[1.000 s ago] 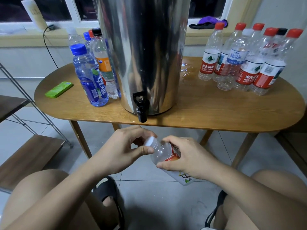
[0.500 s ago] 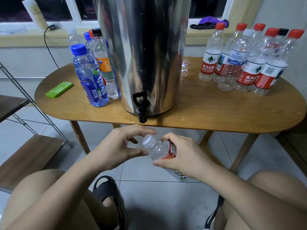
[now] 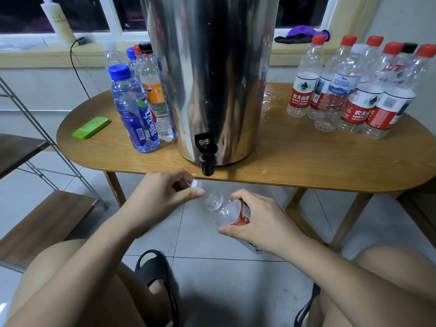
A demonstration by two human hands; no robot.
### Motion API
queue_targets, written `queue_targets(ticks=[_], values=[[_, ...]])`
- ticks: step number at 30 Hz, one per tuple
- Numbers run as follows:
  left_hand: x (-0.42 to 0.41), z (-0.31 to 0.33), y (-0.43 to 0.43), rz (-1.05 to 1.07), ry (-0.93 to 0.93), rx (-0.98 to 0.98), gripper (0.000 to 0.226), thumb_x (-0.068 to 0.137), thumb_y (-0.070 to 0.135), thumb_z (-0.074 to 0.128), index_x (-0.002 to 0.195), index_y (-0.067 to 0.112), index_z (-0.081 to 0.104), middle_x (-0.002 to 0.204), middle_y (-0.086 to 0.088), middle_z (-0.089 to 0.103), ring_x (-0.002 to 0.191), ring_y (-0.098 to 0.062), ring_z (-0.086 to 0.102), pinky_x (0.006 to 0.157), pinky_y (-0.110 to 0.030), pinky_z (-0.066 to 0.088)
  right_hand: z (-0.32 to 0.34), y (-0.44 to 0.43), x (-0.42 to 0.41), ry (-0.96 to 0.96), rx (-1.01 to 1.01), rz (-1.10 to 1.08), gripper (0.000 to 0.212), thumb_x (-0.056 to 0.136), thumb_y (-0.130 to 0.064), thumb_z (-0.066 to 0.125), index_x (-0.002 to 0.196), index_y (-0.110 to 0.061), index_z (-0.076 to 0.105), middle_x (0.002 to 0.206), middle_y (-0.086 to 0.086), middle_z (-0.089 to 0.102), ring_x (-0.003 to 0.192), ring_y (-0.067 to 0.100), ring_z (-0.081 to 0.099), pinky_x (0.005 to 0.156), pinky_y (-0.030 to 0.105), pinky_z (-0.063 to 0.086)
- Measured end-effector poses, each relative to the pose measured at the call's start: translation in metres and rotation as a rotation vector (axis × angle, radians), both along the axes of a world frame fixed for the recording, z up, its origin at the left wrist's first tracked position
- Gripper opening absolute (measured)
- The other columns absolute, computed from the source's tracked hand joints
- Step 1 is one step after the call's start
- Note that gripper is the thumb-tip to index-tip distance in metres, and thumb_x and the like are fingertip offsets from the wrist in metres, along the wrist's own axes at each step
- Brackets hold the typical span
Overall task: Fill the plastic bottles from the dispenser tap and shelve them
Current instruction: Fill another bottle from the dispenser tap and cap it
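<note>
My right hand (image 3: 262, 220) grips a small clear plastic bottle (image 3: 227, 212) with a red label, tilted with its open neck pointing up and left, below the table edge. My left hand (image 3: 160, 197) pinches the bottle's white cap (image 3: 196, 184) just left of the neck, apart from it. The black tap (image 3: 206, 154) of the steel dispenser (image 3: 210, 76) hangs over the table edge, above and a little behind the bottle's mouth.
Several capped bottles (image 3: 134, 109) with water stand left of the dispenser. Several empty red-capped bottles (image 3: 354, 90) stand at the right. A green flat case (image 3: 90, 127) lies on the wooden table (image 3: 306, 159). A metal-framed wooden shelf (image 3: 42, 223) stands at left. Water is spilled near the dispenser.
The cap has come off the bottle: my left hand lifted it up and left away from the neck. The bottle stayed in my right hand, a little higher.
</note>
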State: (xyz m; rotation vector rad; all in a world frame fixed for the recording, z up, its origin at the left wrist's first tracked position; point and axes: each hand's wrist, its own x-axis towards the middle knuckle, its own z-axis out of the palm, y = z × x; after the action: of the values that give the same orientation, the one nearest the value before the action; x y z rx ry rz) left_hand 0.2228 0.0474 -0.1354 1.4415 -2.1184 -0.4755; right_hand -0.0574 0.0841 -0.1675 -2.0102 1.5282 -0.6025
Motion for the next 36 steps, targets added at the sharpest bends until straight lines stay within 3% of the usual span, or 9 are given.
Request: queue_targets(ticks=[3, 7, 11, 14, 17, 23, 27, 33, 36], values=[[0.022, 0.005, -0.016, 0.115, -0.072, -0.094, 0.051, 0.088, 0.076, 0.066, 0.119, 0.036, 0.075, 0.099, 0.018, 0.076, 0.087, 0.002, 0.069, 0.071, -0.027, 0.056, 0.0, -0.001, 0.001, -0.028, 0.02, -0.016, 0.067, 0.067, -0.072, 0.089, 0.118, -0.044, 0.057, 0.108, -0.021, 0.064, 0.098, 0.004, 0.063, 0.085, 0.03, 0.056], [0.047, 0.004, -0.041, 0.273, -0.144, -0.171, 0.052, 0.09, 0.058, 0.077, 0.135, 0.033, 0.073, 0.123, 0.003, 0.074, 0.101, -0.014, 0.066, 0.073, -0.033, 0.05, 0.003, 0.0, 0.003, -0.028, 0.04, -0.011, 0.064, 0.069, -0.07, 0.09, 0.118, -0.044, 0.058, 0.106, -0.021, 0.064, 0.096, 0.001, 0.063, 0.079, 0.023, 0.053], [0.055, -0.003, -0.06, 0.373, -0.208, -0.109, 0.05, 0.094, 0.048, 0.08, 0.14, 0.031, 0.071, 0.128, -0.004, 0.068, 0.116, -0.027, 0.061, 0.081, -0.041, 0.05, 0.001, -0.002, 0.004, -0.05, 0.041, -0.023, 0.065, 0.07, -0.069, 0.091, 0.12, -0.044, 0.059, 0.105, -0.022, 0.065, 0.094, -0.005, 0.061, 0.073, 0.011, 0.043], [0.052, -0.008, -0.062, 0.359, -0.184, -0.061, 0.052, 0.095, 0.05, 0.077, 0.143, 0.032, 0.069, 0.13, -0.003, 0.064, 0.122, -0.03, 0.06, 0.091, -0.046, 0.055, 0.001, -0.003, 0.004, -0.079, 0.052, -0.027, 0.064, 0.073, -0.067, 0.09, 0.124, -0.043, 0.059, 0.11, -0.023, 0.066, 0.097, -0.009, 0.06, 0.071, 0.007, 0.041], [0.046, -0.007, -0.057, 0.34, -0.168, -0.044, 0.058, 0.095, 0.055, 0.075, 0.147, 0.031, 0.065, 0.137, -0.002, 0.062, 0.129, -0.029, 0.056, 0.098, -0.05, 0.056, -0.003, -0.007, 0.006, -0.116, 0.059, -0.044, 0.063, 0.074, -0.067, 0.089, 0.124, -0.042, 0.058, 0.111, -0.021, 0.069, 0.099, -0.005, 0.062, 0.075, 0.014, 0.044], [0.027, 0.015, -0.033, 0.308, -0.056, -0.202, 0.049, 0.099, 0.053, 0.067, 0.141, 0.028, 0.068, 0.127, 0.003, 0.068, 0.119, -0.019, 0.059, 0.092, -0.041, 0.054, -0.016, -0.017, 0.011, -0.179, 0.068, -0.088, 0.063, 0.072, -0.07, 0.086, 0.119, -0.041, 0.056, 0.104, -0.014, 0.072, 0.089, 0.009, 0.07, 0.08, 0.037, 0.06], [0.003, 0.037, -0.014, 0.186, 0.159, -0.216, 0.038, 0.103, 0.053, 0.063, 0.135, 0.033, 0.07, 0.116, 0.015, 0.074, 0.111, -0.002, 0.067, 0.085, -0.03, 0.055, -0.02, -0.02, 0.016, -0.191, 0.05, -0.077, 0.058, 0.076, -0.066, 0.088, 0.115, -0.038, 0.055, 0.103, -0.014, 0.072, 0.092, 0.006, 0.066, 0.076, 0.032, 0.057], [-0.023, 0.061, 0.002, -0.024, 0.361, -0.136, 0.03, 0.11, 0.041, 0.062, 0.139, 0.036, 0.069, 0.124, 0.01, 0.076, 0.121, -0.016, 0.07, 0.096, -0.049, 0.059, -0.025, -0.025, 0.025, -0.201, 0.056, -0.086, 0.069, 0.069, -0.069, 0.09, 0.124, -0.038, 0.061, 0.112, -0.016, 0.073, 0.101, 0.006, 0.067, 0.085, 0.032, 0.057], [-0.033, 0.065, 0.004, -0.064, 0.318, -0.253, 0.032, 0.106, 0.024, 0.072, 0.137, 0.029, 0.072, 0.118, 0.011, 0.076, 0.114, -0.015, 0.07, 0.091, -0.027, 0.054, -0.025, -0.026, 0.028, -0.223, 0.067, -0.098, 0.069, 0.07, -0.065, 0.093, 0.125, -0.038, 0.062, 0.113, -0.015, 0.073, 0.102, 0.007, 0.068, 0.085, 0.032, 0.057]])
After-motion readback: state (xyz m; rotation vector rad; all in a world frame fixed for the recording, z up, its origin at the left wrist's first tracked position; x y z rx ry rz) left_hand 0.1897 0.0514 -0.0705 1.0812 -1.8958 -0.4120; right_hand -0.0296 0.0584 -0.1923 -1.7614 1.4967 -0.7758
